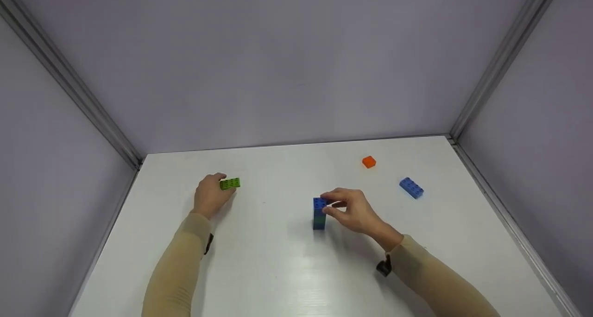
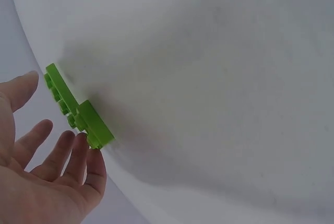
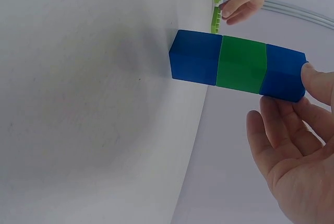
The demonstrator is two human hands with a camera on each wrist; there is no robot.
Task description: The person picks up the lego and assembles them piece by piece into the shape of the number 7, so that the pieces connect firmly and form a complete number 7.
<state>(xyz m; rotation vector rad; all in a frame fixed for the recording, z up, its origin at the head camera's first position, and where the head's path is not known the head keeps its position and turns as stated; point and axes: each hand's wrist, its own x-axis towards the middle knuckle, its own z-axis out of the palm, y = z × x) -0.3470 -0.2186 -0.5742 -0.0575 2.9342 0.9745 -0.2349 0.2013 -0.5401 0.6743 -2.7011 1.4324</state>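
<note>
An upright stack of a blue brick, a green brick and another blue brick [image 3: 195,58] stands near the table's middle. My right hand [image 1: 352,210] is at its top, thumb and fingertips pinching the uppermost blue brick [image 1: 319,203]. In the right wrist view, the remaining fingers [image 3: 261,135] stand apart from the stack. Over on the left, my left hand [image 1: 212,196] is beside two light green bricks on the table, one a long flat brick [image 2: 61,87], the other thicker [image 2: 95,122]. Its fingertips are right at the thicker one, while the thumb [image 2: 23,89] stays apart from both.
On the white table [image 1: 268,270], an orange brick [image 1: 369,162] lies at the back right. A blue brick [image 1: 411,187] with two rows of studs lies farther right. Pale walls [image 1: 296,76] rise behind the table and along both sides.
</note>
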